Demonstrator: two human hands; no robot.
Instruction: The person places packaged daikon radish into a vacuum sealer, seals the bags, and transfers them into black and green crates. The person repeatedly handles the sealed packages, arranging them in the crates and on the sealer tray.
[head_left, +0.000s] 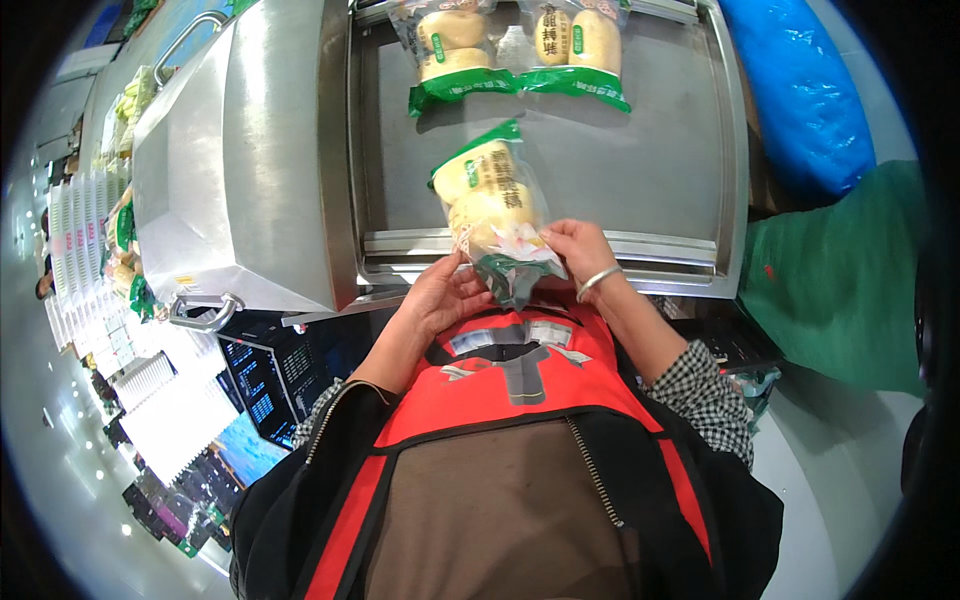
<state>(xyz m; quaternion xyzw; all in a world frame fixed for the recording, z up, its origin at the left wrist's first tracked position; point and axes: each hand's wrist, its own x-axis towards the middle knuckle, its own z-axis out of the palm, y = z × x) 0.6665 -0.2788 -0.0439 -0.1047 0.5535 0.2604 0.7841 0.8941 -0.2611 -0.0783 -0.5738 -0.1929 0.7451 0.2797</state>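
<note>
A clear plastic bag (491, 191) with green ends, holding pale yellow root-vegetable pieces and bearing printed writing, is tilted over the near edge of a vacuum sealing machine's metal bed (652, 165). My left hand (448, 294) supports its lower left side with the fingers curled under it. On the other side, my right hand (583, 251) pinches the bag's right edge near the open-looking dark green end. Two similar bags, a left one (454, 52) and a right one (576, 52), lie side by side at the bed's far end, green ends towards me.
Left of the bed stands the machine's steel lid (277, 150) with a bar handle (206, 313). A sealing bar (660, 249) runs along the near edge. Blue plastic sheeting (806, 97) and a green cover (840, 277) are at right. Stacked white crates (82, 232) and black crates (262, 382) stand left.
</note>
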